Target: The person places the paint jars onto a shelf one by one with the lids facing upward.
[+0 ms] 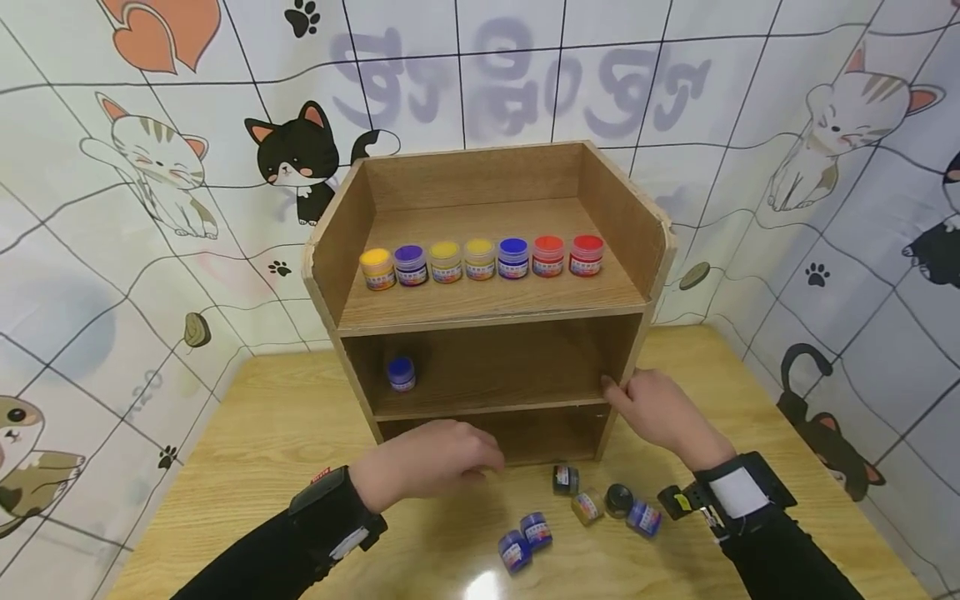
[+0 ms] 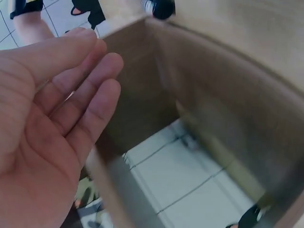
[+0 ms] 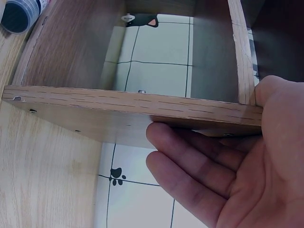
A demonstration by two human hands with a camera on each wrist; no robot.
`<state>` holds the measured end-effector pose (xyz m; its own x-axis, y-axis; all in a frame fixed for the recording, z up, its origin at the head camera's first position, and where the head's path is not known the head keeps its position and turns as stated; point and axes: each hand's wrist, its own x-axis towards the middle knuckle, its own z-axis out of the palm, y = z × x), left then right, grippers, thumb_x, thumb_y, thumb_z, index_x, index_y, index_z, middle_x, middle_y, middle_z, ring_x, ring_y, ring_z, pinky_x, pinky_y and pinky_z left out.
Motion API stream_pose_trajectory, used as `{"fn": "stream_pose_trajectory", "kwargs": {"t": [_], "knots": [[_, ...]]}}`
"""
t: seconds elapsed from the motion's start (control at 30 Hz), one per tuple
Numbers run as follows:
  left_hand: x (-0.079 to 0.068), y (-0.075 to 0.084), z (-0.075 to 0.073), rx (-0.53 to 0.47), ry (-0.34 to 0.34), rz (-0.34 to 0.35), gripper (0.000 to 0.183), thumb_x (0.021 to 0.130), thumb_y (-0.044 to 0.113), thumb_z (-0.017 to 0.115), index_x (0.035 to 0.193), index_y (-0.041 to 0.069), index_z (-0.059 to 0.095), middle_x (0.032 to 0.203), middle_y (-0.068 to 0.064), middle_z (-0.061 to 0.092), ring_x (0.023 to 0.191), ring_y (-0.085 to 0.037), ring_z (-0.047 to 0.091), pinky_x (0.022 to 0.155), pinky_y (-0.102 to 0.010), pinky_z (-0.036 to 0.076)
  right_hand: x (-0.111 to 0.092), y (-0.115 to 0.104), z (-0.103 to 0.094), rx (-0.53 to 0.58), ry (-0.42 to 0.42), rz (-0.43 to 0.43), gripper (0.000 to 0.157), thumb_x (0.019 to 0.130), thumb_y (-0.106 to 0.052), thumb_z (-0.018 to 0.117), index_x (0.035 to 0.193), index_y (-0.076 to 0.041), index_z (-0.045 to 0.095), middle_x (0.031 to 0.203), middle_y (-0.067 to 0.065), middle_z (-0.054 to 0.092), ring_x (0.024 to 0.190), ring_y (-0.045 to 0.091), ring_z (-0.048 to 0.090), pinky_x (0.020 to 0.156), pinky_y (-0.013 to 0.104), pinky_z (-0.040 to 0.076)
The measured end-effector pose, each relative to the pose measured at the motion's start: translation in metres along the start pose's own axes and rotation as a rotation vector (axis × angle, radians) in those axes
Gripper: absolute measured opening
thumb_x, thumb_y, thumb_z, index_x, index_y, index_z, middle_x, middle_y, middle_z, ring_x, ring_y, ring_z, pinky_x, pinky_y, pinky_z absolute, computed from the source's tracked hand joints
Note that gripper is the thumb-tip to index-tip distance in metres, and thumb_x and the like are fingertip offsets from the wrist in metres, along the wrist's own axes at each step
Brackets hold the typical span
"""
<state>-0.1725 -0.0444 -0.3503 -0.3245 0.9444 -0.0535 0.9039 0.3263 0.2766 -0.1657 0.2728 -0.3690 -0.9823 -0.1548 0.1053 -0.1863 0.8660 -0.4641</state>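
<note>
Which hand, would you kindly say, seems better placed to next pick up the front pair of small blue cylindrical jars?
Probably the left hand: it is empty and near those jars, while the right hand grips the brown wooden shelf's side.

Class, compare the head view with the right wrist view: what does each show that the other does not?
Only the head view shows the left hand and a row of seven jars. Only the right wrist view shows small dark marks on the outer side of the wooden shelf. Both share the right hand, the shelf and the table.
</note>
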Motion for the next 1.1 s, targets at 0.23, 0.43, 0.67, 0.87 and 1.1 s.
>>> {"fn": "stream_pose_trajectory", "kwargs": {"t": [0.23, 0.43, 0.67, 0.87, 1.1], "knots": [[0.01, -0.005, 0.031, -0.142, -0.002, 0.081, 0.022, 0.089, 0.006, 0.066, 0.106, 0.019, 0.07, 0.105, 0.011, 0.066, 0.087, 0.005, 0.055, 0.077, -0.009, 0.045, 0.001, 0.001, 0.001, 0.007, 0.022, -0.028, 0.045, 0.102, -0.034, 0.039, 0.092, -0.002, 0.068, 0.055, -0.004, 0.036, 0.045, 0.01, 0.033, 0.042, 0.026, 0.025], [0.013, -0.005, 0.054, -0.2, -0.033, 0.123, 0.021, 0.086, 0.011, 0.069, 0.106, 0.017, 0.069, 0.101, 0.008, 0.066, 0.085, 0.005, 0.054, 0.074, -0.006, 0.043, 0.001, 0.0, 0.001, 0.008, 0.02, -0.035, 0.045, 0.102, -0.033, 0.039, 0.103, 0.002, 0.067, 0.057, -0.003, 0.038, 0.046, 0.01, 0.034, 0.043, 0.026, 0.026], [0.012, -0.006, 0.075, -0.248, -0.045, 0.099, 0.023, 0.084, 0.017, 0.072, 0.107, 0.018, 0.069, 0.102, 0.01, 0.064, 0.086, 0.004, 0.053, 0.072, -0.007, 0.042, 0.0, -0.001, 0.001, 0.01, 0.017, -0.028, 0.045, 0.101, -0.033, 0.039, 0.105, 0.003, 0.066, 0.058, -0.002, 0.039, 0.047, 0.011, 0.034, 0.043, 0.027, 0.026], [0.01, -0.009, 0.089, -0.276, -0.043, 0.095, 0.023, 0.084, 0.016, 0.072, 0.107, 0.018, 0.069, 0.101, 0.011, 0.064, 0.085, 0.002, 0.054, 0.073, -0.008, 0.043, 0.0, 0.0, 0.002, 0.006, 0.017, -0.023, 0.046, 0.102, -0.033, 0.039, 0.108, 0.004, 0.065, 0.06, -0.001, 0.041, 0.047, 0.011, 0.035, 0.043, 0.027, 0.026], [0.009, -0.011, 0.098, -0.235, -0.027, 0.072, 0.025, 0.082, 0.019, 0.074, 0.106, 0.022, 0.068, 0.1, 0.015, 0.062, 0.084, 0.004, 0.054, 0.073, -0.008, 0.041, 0.0, 0.001, 0.003, 0.005, 0.023, -0.031, 0.046, 0.101, -0.032, 0.04, 0.114, 0.006, 0.062, 0.069, 0.003, 0.054, 0.05, 0.012, 0.038, 0.044, 0.027, 0.027]]}}
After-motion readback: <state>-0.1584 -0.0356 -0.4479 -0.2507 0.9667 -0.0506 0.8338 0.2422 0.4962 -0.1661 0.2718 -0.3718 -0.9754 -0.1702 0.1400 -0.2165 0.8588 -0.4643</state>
